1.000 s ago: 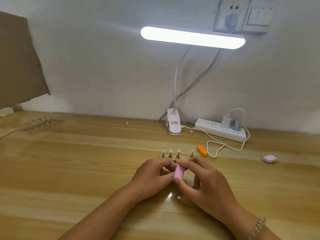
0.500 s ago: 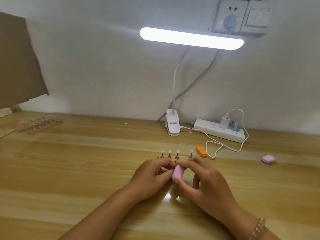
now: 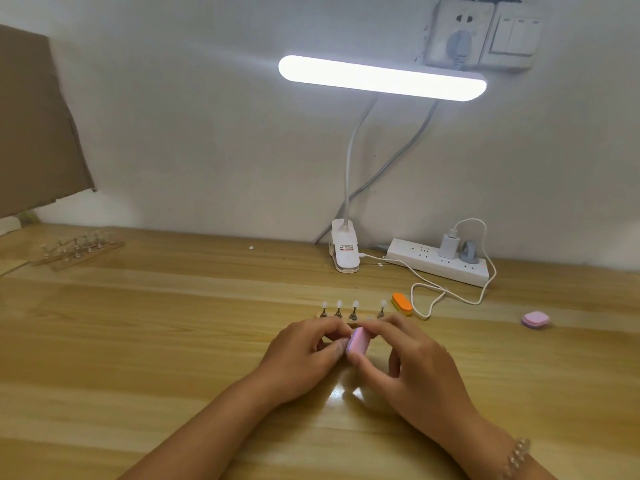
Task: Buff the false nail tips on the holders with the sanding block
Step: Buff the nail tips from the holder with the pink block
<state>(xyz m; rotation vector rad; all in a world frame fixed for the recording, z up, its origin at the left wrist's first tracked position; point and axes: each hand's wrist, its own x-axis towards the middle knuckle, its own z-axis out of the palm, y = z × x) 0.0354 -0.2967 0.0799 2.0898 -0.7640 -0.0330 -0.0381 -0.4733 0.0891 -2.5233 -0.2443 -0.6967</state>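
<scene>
Sanding block [image 3: 357,341] barely shifted, contents of left hand [image 3: 304,355] hidden

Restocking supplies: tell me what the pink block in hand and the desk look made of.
Pink sanding block: probably foam, matte, with rounded soft edges; blur leaves it open. Desk: wood or wood-look laminate, glossy; grain stripes and lamp glare show.

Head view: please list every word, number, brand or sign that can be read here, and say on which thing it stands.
Nothing can be read with certainty.
Lamp clip, its label: red and dark print, too blurred to read.
Power strip: small marks near the sockets, too small to read.
Wall socket and switch: no print visible.
</scene>
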